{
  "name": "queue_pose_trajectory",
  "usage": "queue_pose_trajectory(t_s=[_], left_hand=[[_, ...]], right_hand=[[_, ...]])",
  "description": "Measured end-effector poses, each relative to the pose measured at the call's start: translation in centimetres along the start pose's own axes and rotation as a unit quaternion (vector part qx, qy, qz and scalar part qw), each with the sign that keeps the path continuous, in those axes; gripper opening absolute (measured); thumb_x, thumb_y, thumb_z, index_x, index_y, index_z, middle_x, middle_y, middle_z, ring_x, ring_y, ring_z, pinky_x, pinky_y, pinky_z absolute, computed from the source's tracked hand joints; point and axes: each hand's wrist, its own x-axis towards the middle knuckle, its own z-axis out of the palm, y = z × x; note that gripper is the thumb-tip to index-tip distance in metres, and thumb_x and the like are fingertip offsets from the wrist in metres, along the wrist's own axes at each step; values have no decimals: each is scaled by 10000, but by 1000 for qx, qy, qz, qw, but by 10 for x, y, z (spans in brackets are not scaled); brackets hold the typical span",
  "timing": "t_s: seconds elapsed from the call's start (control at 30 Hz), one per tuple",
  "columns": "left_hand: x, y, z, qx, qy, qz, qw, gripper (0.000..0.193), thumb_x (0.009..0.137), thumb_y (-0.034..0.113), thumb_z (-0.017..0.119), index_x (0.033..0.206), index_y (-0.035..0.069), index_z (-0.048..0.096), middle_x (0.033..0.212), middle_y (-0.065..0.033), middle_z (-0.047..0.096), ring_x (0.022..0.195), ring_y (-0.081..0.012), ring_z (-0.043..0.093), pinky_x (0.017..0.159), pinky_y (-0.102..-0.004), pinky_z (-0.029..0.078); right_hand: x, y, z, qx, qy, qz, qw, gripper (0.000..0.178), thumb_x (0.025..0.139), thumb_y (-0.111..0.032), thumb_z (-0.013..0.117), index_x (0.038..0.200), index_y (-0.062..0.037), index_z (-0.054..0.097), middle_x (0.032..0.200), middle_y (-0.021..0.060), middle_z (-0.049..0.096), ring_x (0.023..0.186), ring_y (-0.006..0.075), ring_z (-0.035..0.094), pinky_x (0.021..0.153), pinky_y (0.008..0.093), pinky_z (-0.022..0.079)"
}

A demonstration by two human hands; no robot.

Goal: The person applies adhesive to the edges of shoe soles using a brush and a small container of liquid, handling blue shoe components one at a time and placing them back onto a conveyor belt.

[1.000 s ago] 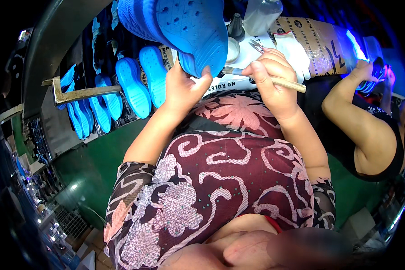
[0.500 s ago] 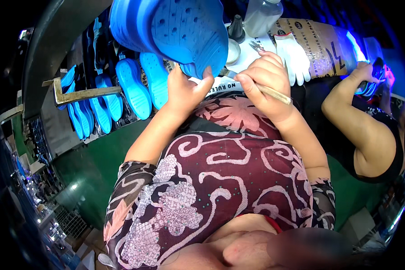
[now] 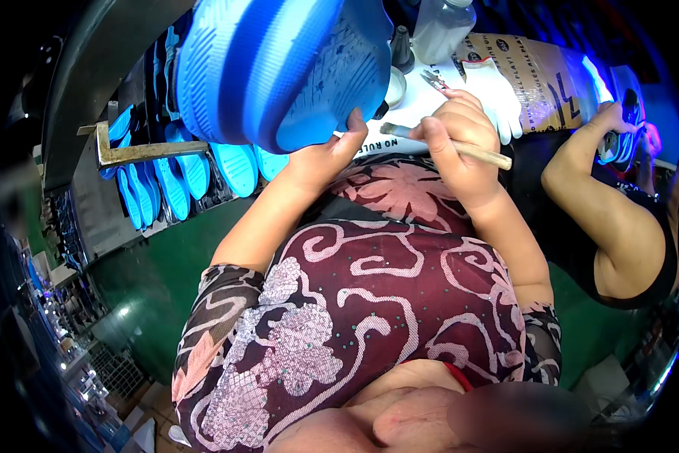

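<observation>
Left hand point(image 3: 324, 158): thumb pressed on clog point(image 3: 290, 79), other fingers hidden, can't tell. Clog held up, upper centre. Right hand point(image 3: 466, 143): pinching brush point(image 3: 486, 155), tip just beside clog. Brushing seems partway; coverage unclear. Soles point(image 3: 235, 169) lie left.

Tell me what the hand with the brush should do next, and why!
Perhaps the right hand should ease the brush toward the blue shoe: a gap shows between the brush's tip and the shoe, and the left hand holds that shoe close by.
</observation>
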Motion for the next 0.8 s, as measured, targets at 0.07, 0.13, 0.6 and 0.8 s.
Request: queue_pose_trajectory(t_s=[0.07,0.13,0.6,0.8], left_hand=[[1,1,2,-24,12,-10,1000,249,700,-54,641,949,-34,637,914,-124,654,797,-223,641,715,-308,506],[-1,1,4,-43,20,-27,999,243,699,-51,644,941,-32,638,911,-122,654,795,-222,641,716,-304,506],[40,30,-36,-148,21,-177,973,621,790,27,664,1304,-23,318,1165,-163,550,1047,-227,574,909,-358,470],[81,66,-61,-435,-240,-388,776,830,719,147,705,1363,-97,243,1025,-230,606,469,-161,604,322,-221,450]], right_hand=[[2,-1,-1,24,20,13,999,247,858,-189,615,644,-69,646,567,42,555,578,231,534,780,360,420],[4,0,1,14,23,-2,1000,235,859,-176,618,653,-67,648,568,44,553,579,227,535,787,362,421],[-18,18,-33,61,109,111,986,282,917,-120,555,677,-7,651,593,61,568,611,198,540,686,324,444],[-45,36,-52,96,144,219,960,320,951,-142,504,704,17,632,667,78,577,622,173,524,640,306,428]])
